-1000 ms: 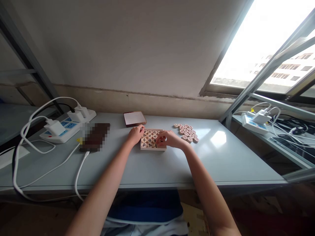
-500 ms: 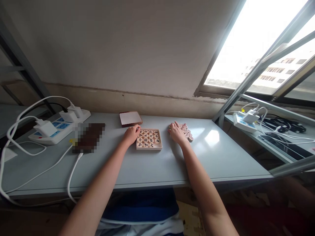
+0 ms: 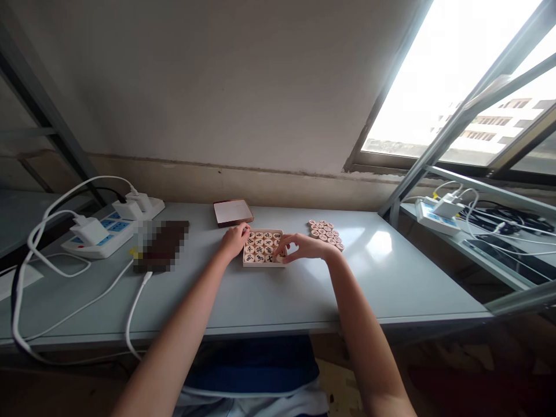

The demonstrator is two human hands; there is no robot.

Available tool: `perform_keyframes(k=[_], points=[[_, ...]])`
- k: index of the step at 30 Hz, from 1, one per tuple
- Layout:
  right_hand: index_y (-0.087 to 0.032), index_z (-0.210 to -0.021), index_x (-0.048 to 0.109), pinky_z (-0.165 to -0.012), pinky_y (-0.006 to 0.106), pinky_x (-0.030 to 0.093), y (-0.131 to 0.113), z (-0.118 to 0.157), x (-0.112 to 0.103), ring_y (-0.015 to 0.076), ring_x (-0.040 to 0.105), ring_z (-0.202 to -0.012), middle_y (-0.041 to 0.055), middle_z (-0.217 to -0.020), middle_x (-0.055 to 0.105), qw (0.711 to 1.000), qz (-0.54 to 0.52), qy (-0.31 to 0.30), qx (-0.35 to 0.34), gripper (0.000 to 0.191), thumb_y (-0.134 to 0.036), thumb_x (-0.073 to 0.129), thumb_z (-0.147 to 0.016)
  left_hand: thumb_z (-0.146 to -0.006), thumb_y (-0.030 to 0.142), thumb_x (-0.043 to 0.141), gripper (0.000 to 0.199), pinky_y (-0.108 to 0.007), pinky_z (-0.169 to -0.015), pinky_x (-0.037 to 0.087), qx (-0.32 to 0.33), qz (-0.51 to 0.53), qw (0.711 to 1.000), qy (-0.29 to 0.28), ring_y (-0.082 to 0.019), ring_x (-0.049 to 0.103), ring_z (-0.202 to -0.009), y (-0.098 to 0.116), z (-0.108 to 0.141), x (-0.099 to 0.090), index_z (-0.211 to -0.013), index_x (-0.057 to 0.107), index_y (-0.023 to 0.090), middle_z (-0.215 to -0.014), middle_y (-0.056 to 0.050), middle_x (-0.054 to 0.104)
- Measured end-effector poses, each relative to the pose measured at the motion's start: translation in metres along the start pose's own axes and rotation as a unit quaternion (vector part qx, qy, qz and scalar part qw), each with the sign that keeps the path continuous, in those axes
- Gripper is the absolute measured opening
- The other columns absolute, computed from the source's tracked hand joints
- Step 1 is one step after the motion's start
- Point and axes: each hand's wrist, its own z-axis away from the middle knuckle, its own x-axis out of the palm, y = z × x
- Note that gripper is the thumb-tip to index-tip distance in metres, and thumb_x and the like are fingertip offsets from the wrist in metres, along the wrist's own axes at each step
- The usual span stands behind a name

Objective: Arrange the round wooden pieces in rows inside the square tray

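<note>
A shallow white box [image 3: 263,264] holds rows of round wooden xiangqi pieces [image 3: 259,250] with dark characters. My left hand [image 3: 236,238] is closed at the box's upper left corner, fingers curled against its edge. Over the right side of the box, my right hand [image 3: 303,248] reaches down with thumb and index finger pinching a round piece [image 3: 280,259] at the lower right corner. The fingers partly cover that piece and its neighbours. To the right, a cluster of xiangqi pieces with reddish characters [image 3: 325,231] lies on the grey desk [image 3: 278,301].
The box lid [image 3: 233,212] lies inside up behind my left hand. At left are a power strip [image 3: 108,231] with plugged chargers, white cables and a blurred dark object [image 3: 163,246]. A metal post [image 3: 417,156] rises at the desk's right end, near a window.
My right hand has moved left from the reddish cluster to the lower right corner of the box, where a piece now shows. The left hand keeps its place at the box.
</note>
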Motion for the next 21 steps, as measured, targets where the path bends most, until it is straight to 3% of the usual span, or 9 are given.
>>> perform_keyframes(k=[10,21], points=[[-0.025,-0.103,0.070,-0.069,0.024,0.041,0.0075,-0.0032,0.0054,0.0134,0.051,-0.080,0.0020,-0.096,0.064,0.999,0.040,-0.007,0.025,0.032,-0.030,0.069,-0.072,-0.089,0.024,0.041,0.024,-0.027,-0.069,0.043,-0.003,0.004,1.000,-0.004,-0.022,0.064,-0.081,0.0008,0.0001,-0.0008,-0.099,0.063,0.021,-0.086,-0.006,0.070],[-0.021,-0.086,0.073,-0.059,0.023,0.038,0.0036,-0.0078,0.0086,0.0108,0.051,-0.068,0.0015,-0.086,0.067,0.998,0.043,0.032,0.036,0.016,-0.029,0.064,-0.076,-0.089,0.024,0.040,0.024,-0.027,-0.069,0.042,0.001,0.010,1.000,-0.003,-0.022,0.063,-0.082,-0.0037,-0.0022,0.0030,-0.099,0.062,0.021,-0.087,-0.006,0.070]])
